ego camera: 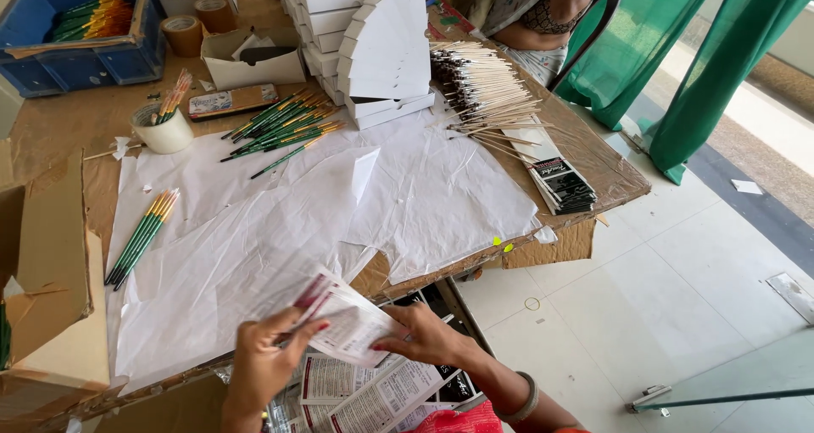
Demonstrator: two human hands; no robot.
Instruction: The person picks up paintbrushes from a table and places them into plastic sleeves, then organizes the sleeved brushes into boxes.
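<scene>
I pinch a printed white packet (pixel 352 318) between my left hand (pixel 263 365) and right hand (pixel 420 335), fingers pressed on its edges, low over the stack of packets (pixel 373 399), so it stays flat.

a white printed card sleeve with red and black marking (pixel 352 318) sits blurred between both hands at the near edge of the bench, above a loose heap of the same printed sleeves (pixel 373 395) on the lap. a stack of plain white folded cartons (pixel 373 39) stands at the far middle of the bench. a fanned row of black printed sleeves (pixel 564 185) lies at the right edge. an open white carton (pixel 254 60) rests far left, just beside a small flat printed packet (pixel 233 100).
</scene>
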